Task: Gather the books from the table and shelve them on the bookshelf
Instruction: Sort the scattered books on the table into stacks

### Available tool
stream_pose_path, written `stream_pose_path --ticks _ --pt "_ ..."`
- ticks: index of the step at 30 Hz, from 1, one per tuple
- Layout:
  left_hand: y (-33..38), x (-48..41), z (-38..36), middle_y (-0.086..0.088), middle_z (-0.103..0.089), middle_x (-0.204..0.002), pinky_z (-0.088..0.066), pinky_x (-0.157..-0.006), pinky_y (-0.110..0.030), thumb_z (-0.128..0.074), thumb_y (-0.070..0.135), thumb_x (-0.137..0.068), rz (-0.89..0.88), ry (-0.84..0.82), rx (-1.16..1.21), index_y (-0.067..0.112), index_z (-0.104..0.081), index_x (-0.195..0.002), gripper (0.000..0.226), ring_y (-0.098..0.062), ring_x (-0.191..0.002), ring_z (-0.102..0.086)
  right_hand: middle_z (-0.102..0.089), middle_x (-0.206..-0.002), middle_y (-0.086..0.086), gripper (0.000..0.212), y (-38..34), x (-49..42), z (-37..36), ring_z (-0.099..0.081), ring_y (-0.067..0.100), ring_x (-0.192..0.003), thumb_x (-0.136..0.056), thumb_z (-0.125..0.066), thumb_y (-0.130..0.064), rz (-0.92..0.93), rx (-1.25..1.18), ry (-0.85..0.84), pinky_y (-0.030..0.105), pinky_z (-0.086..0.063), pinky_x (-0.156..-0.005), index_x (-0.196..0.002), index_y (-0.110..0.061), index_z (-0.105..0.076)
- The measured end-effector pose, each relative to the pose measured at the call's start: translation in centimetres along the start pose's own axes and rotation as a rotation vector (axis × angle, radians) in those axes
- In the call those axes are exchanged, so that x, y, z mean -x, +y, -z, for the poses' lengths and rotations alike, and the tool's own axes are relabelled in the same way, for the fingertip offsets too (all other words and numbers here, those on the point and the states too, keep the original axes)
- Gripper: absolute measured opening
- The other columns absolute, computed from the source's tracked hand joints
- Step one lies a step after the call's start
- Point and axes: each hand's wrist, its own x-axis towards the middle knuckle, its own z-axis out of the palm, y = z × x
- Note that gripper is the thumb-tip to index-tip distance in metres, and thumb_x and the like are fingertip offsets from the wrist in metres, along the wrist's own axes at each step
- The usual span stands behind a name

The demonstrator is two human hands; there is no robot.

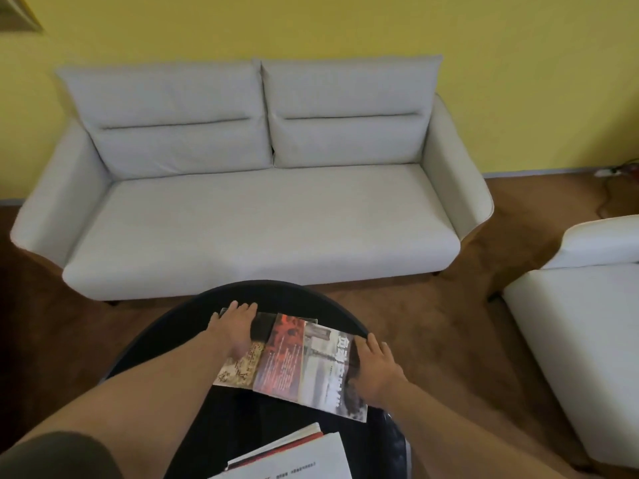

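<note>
The left hand (235,328) and right hand (377,369) lay flat, fingers straight, on opposite ends of the books (285,361) on the table (179,326).

Three thin books lay flat and overlapping in a fan on the round black table (269,292). The cream-and-dark-covered book (242,366) was at the left, under my flat left hand (235,326). The red-covered book (281,357) was in the middle. The grey-and-white book with large printed characters (325,371) was at the right, my right hand (377,368) touching its outer edge. Nearer me, a white-covered book (301,458) lay on a red-edged book (276,445).
</note>
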Motion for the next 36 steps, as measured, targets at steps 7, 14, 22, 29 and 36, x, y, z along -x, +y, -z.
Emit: stream_pose_path --ticks 7,14,22,29,36 --pt "0.1 1.3 2.9 -0.006 -0.055 -0.112 -0.048 -0.09 -0.04 -0.064 0.031 -0.087 0.05 0.242 -0.141 0.017 -0.064 -0.113 0.03 -0.025 -0.104 -0.055 -0.039 -0.135 0.002 0.085 1.1 1.7 1.1 -0.038 0.025 -0.13 -0.065 -0.081 -0.061 -0.069 0.009 0.08 0.041 -0.041 -0.11 -0.133 -0.023 -0.046" --pt "-0.9 2.3 -0.8 -0.001 -0.047 -0.14 -0.043 -0.109 -0.047 -0.077 0.037 -0.075 -0.032 0.009 0.132 0.023 -0.034 -0.148 0.086 -0.023 -0.127 -0.049 -0.067 -0.097 0.005 0.028 1.3 4.2 1.7 -0.068 0.022 -0.088 -0.087 -0.072 -0.029 0.038 -0.339 0.149 0.043 -0.06 -0.081 -0.106 -0.015 -0.058" --pt "-1.3 2.5 -0.8 -0.003 -0.047 -0.124 -0.042 -0.104 -0.042 -0.081 0.057 -0.063 0.082 0.044 -0.181 0.03 -0.046 -0.13 0.081 -0.023 -0.117 -0.045 -0.072 -0.091 0.011 0.011 1.3 5.5 2.8 -0.07 0.027 -0.08 -0.086 -0.071 -0.012 0.025 -0.56 0.207 0.04 -0.059 -0.069 -0.091 -0.016 -0.062" --pt "-2.5 10.3 1.1 0.006 -0.06 -0.089 -0.048 -0.069 -0.032 -0.084 0.05 -0.066 0.117 0.14 0.217 0.03 -0.049 -0.086 0.045 -0.011 -0.079 -0.058 -0.076 -0.097 0.016 0.008 0.1 11.1 5.6 -0.076 0.03 -0.083 -0.092 -0.071 -0.008 0.077 -1.069 0.2 0.037 -0.064 -0.068 -0.099 -0.009 -0.068" --pt "-3.5 23.5 1.2 0.002 -0.066 -0.086 -0.055 -0.069 -0.039 -0.089 0.046 -0.063 0.322 0.626 0.783 0.018 -0.06 -0.093 0.05 -0.02 -0.08 -0.064 -0.077 -0.097 0.016 0.005 1.6 17.1 7.2 -0.074 0.042 -0.092 -0.091 -0.074 -0.016 0.188 -1.166 0.326 0.06 -0.059 -0.087 -0.094 -0.015 -0.07"
